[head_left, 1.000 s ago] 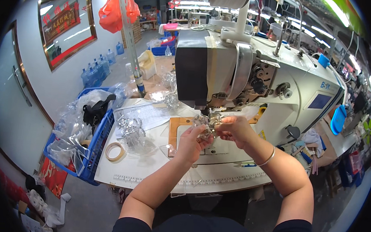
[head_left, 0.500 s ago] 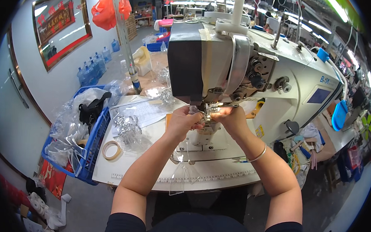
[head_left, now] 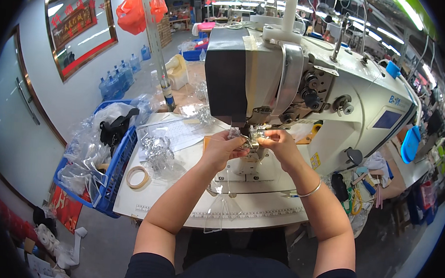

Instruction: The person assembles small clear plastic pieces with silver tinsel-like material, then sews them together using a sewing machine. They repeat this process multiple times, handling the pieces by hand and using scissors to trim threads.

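Both hands work close under the head of a large white industrial sewing machine. My left hand is closed, with thumb and fingers pinching a clear plastic piece to the left of the presser foot. On the other side my right hand pinches at the foot, its fingertips on what looks like the same clear plastic. Glare and the fingers hide its exact edges. Below the hands, a clear plastic sheet hangs over the front of the white table.
Left on the table lie a tape roll, crumpled clear plastic and paper sheets. A blue basket of plastic pieces stands beside the table's left edge. Scissors with yellow handles rest behind my right hand.
The view has shifted slightly, so the machine sits a little farther right. My right hand has turned a little, its fingers more spread; both hands stay by the presser foot.
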{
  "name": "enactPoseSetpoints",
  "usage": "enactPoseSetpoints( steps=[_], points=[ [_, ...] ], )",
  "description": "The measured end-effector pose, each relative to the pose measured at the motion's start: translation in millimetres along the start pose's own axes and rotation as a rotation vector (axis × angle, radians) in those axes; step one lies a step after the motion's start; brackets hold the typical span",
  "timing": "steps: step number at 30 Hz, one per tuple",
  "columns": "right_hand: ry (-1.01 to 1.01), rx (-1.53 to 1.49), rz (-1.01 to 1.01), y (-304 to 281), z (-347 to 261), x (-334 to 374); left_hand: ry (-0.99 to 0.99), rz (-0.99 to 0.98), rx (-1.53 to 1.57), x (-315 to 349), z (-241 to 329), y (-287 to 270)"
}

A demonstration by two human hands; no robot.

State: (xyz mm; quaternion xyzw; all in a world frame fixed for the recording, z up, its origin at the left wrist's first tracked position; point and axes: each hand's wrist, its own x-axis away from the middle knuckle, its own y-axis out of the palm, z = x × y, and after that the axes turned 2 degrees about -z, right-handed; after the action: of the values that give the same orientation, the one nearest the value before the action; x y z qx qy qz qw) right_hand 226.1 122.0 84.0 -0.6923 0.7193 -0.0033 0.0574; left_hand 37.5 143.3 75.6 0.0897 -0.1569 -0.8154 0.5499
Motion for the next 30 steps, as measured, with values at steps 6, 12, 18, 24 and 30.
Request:
enactPoseSetpoints(
  steps=[6,12,18,24,30],
  points=[
    [0.028,-0.026,0.011,2.7,-4.4,3.2,-0.003,-0.007,-0.015,-0.7,0.2,-3.2],
    [0.007,-0.024,0.016,1.0,0.8,-0.3,-0.037,0.008,-0.043,-3.4,3.1,-1.3],
    [0.006,-0.057,0.01,0.5,-1.1,1.1,-0.027,0.034,-0.047,-2.8,4.5,0.5],
    [-0.001,-0.056,0.044,3.7,3.1,1.9,-0.028,0.01,-0.082,-6.3,4.2,-3.9],
    [0.004,0.002,0.072,5.1,-1.6,3.5,-0.049,-0.023,-0.099,-9.7,6.1,-6.5]
  ],
)
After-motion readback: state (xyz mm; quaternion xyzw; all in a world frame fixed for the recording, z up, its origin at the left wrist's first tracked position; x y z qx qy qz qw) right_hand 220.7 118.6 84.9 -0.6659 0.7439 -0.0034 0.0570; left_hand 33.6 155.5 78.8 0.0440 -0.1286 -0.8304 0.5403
